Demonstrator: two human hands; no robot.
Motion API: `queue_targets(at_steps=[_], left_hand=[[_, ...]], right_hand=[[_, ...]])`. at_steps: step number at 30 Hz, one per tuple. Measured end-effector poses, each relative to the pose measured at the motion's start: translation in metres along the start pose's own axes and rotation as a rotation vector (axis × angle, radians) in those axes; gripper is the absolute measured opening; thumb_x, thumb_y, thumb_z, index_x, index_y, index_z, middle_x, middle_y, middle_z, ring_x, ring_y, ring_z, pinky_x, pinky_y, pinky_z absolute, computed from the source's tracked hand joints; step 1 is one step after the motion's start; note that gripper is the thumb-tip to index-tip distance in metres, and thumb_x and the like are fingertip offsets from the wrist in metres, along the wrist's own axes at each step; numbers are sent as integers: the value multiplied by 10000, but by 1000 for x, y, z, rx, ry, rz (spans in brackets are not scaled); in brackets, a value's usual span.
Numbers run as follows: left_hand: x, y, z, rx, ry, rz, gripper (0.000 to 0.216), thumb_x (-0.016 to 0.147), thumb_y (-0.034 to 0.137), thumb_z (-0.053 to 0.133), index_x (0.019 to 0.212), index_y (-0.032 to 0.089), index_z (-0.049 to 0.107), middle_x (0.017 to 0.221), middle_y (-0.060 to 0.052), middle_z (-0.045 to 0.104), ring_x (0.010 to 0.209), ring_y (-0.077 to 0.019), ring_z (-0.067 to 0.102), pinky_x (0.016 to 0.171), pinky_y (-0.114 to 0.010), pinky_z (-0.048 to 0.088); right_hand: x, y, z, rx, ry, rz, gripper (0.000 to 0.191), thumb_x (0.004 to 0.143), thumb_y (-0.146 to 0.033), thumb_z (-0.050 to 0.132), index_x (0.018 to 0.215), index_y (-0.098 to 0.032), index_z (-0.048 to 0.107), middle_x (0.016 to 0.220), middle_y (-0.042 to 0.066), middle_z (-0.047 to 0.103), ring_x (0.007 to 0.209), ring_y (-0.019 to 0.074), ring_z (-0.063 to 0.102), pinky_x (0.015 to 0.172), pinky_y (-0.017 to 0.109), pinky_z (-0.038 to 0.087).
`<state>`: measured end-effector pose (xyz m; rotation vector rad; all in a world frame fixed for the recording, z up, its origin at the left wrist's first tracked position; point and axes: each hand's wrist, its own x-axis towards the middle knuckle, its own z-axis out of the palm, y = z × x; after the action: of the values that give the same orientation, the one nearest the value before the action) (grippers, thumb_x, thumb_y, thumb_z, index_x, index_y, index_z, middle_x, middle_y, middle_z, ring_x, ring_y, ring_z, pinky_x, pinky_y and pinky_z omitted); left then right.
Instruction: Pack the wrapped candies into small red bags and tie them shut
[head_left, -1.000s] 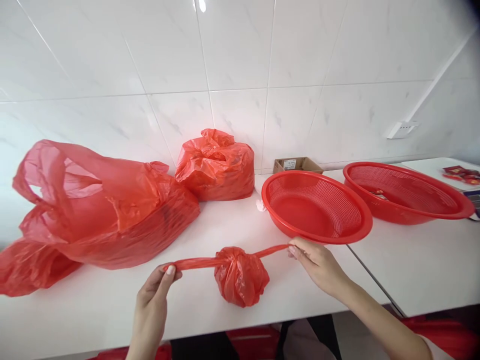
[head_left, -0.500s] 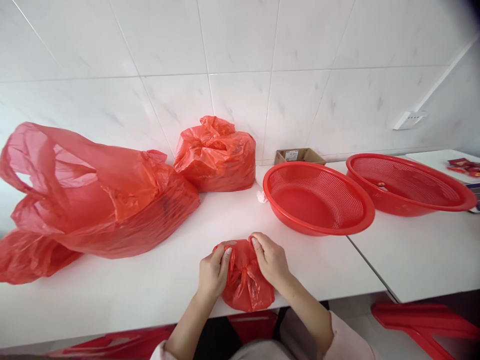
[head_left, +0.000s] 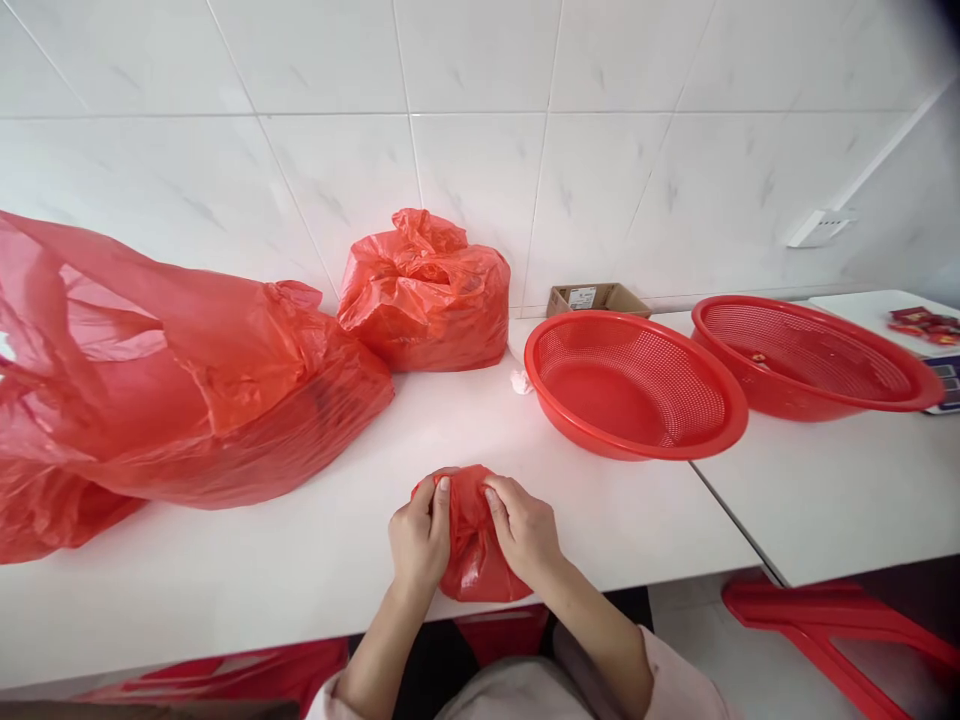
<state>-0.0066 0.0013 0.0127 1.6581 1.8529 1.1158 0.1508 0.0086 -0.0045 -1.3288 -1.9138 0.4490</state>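
A small red plastic bag sits at the front edge of the white table, its body rounded and its top gathered. My left hand is closed on the left side of the bag's top, thumb pressed against the fingers. On the other side, my right hand pinches the plastic between thumb and fingers. What lies inside the bag is hidden by the red film.
Big red plastic bags fill the left, and a tied red bag stands by the tiled wall. A red basket, a second basket and a cardboard box are at the right. A scale is beyond.
Both hands have come slightly closer together over the small bag, and the plastic between them is more bunched. The view has shifted a little.
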Motion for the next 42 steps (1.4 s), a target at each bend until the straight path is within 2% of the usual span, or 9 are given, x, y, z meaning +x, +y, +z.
queue_targets(at_steps=[6, 10, 13, 17, 28, 32, 36, 38, 42], left_hand=[[4, -22, -16, 95, 59, 8, 386, 987, 423, 366, 1049, 230, 694, 476, 51, 495, 436, -137, 484, 496, -231, 353], [-1, -31, -14, 156, 97, 71, 354, 974, 382, 417, 822, 206, 683, 472, 48, 449, 428, -133, 449, 484, -241, 328], [-7, -29, -4, 172, 136, 170, 339, 963, 345, 441, 797, 188, 692, 793, -60, 622, 728, -193, 584, 679, -309, 449], [-8, -24, 11, 151, 102, 329, 256, 948, 278, 483, 973, 190, 723, 1209, -131, 582, 1097, -264, 531, 946, -438, 436], [-5, -29, 22, 118, -6, 352, 229, 940, 237, 509, 955, 215, 736, 1115, -98, 627, 1023, -267, 540, 898, -457, 489], [-8, -26, 3, 80, -17, 319, 253, 957, 257, 486, 996, 238, 735, 1123, -85, 623, 1052, -239, 564, 894, -398, 504], [-12, -24, -39, 24, 46, 234, 252, 967, 309, 466, 946, 226, 703, 1033, -70, 641, 1004, -221, 580, 857, -350, 477], [-14, -25, -56, 15, 52, 169, 276, 963, 355, 463, 827, 218, 660, 885, -46, 643, 881, -208, 588, 794, -328, 460], [-17, -35, -70, 56, 106, -30, 374, 951, 454, 427, 699, 219, 572, 700, -11, 576, 695, -188, 550, 690, -307, 428]], right_hand=[[11, 42, -11, -76, -66, 8, 326, 1019, -334, 320, 1083, -221, 619, 745, 10, 692, 592, 146, 619, 602, 255, 434], [15, 42, -26, -104, -20, 31, 327, 1023, -348, 314, 1023, -229, 619, 771, 19, 672, 661, 158, 605, 635, 271, 427], [11, 23, -25, -104, 73, -1, 303, 1011, -321, 341, 1005, -223, 628, 935, 74, 650, 859, 200, 591, 752, 319, 450], [4, 4, -8, -41, 46, -2, 268, 998, -271, 367, 969, -225, 629, 941, 75, 610, 847, 196, 560, 757, 330, 453], [8, 21, 17, -63, -40, 33, 256, 992, -270, 377, 900, -200, 605, 845, 60, 596, 771, 193, 546, 727, 343, 426], [4, 13, -7, 196, 58, 60, 226, 991, -292, 377, 915, -212, 574, 956, 76, 614, 929, 200, 577, 854, 354, 460], [-5, 5, -52, 761, 48, 200, 213, 965, -344, 400, 827, -218, 504, 1112, 108, 623, 1123, 245, 557, 961, 410, 445], [-5, 4, -68, 1015, -46, 282, 277, 957, -371, 365, 725, -225, 408, 875, 77, 638, 988, 248, 609, 910, 434, 468], [3, 15, -70, 1183, -28, 410, 331, 915, -377, 401, 648, -224, 280, 548, -39, 337, 564, 163, 483, 724, 376, 471]])
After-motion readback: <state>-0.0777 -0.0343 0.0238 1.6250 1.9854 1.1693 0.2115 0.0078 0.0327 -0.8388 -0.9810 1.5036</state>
